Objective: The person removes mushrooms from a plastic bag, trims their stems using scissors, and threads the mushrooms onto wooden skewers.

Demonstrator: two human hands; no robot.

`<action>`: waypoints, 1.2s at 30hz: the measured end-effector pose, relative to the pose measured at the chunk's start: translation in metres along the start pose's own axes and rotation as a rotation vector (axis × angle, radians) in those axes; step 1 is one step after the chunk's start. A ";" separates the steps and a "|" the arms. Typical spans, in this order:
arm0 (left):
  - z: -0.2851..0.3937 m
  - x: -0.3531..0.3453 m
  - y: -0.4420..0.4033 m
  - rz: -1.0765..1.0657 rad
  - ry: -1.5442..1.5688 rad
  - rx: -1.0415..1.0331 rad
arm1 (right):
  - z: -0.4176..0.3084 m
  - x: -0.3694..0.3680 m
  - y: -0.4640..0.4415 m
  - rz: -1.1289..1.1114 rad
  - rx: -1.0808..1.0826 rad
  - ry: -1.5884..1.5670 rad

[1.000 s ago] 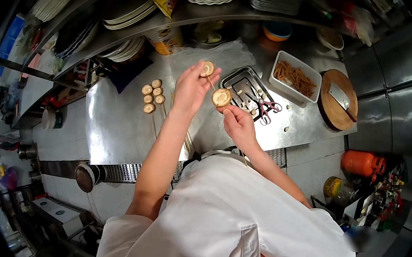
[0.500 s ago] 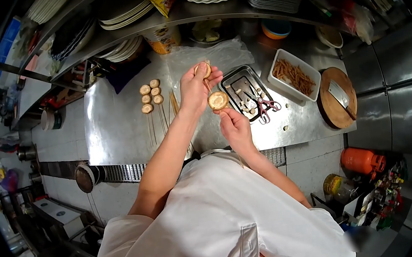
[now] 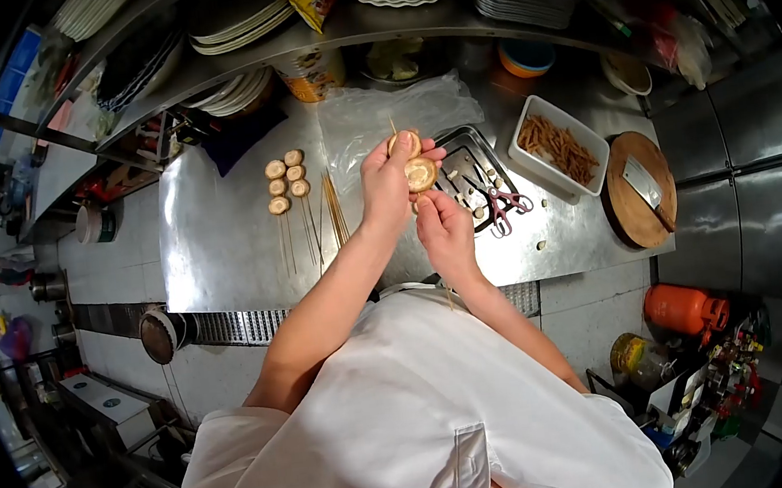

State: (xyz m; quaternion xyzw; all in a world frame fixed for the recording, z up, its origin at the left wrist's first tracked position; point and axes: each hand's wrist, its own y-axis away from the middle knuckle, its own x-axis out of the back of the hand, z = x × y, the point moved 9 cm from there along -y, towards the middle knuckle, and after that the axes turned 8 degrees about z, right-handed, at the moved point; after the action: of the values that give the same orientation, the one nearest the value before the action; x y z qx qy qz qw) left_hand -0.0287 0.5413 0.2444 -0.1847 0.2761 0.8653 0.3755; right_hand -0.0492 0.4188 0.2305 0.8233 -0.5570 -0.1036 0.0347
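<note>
My left hand is closed round an upper mushroom cap, its thumb on the cap's face, and a skewer tip shows above it. Just below and touching it is a second round cap on the same skewer. My right hand pinches the skewer under that cap, and the skewer's lower end shows by my wrist. To the left, two skewers of mushroom caps lie on the steel table. Several bare skewers lie beside my left forearm.
Right of my hands, a black-rimmed tray holds scraps, with scissors on it. Further right are a white bin of brown strips and a cleaver on a round board. A plastic bag lies behind.
My left hand has come down and to the right with the upper cap, closing the gap to the lower one. More of the skewer tip now shows above the upper cap.
</note>
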 end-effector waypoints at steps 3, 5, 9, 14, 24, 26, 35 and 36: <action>-0.005 -0.002 0.004 0.032 0.020 0.014 | -0.001 0.004 -0.007 0.050 0.058 0.035; -0.002 -0.008 0.004 -0.029 0.056 0.021 | -0.005 0.002 -0.009 0.021 0.086 0.045; -0.009 -0.014 -0.003 -0.108 0.012 0.041 | -0.007 0.016 -0.016 0.052 0.063 0.038; -0.107 0.097 -0.052 0.113 -0.443 0.177 | 0.028 0.090 -0.010 0.177 -0.079 -0.069; -0.157 0.151 -0.060 -0.008 -1.688 -0.262 | 0.082 0.128 0.041 0.300 -0.289 -0.023; -0.167 0.143 -0.060 -0.060 -1.726 -0.335 | 0.081 0.130 0.043 0.290 -0.292 -0.028; -0.180 0.081 -0.059 -0.262 -1.731 -0.449 | 0.063 0.120 0.044 0.204 -0.273 -0.023; -0.182 0.090 -0.063 -0.236 -1.690 -0.312 | 0.062 0.118 0.044 0.187 -0.266 -0.005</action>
State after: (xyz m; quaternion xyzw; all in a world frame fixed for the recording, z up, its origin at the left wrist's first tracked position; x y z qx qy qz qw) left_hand -0.0192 0.5141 0.0334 0.4433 -0.2381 0.6958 0.5126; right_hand -0.0597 0.2974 0.1621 0.7556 -0.6128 -0.1750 0.1516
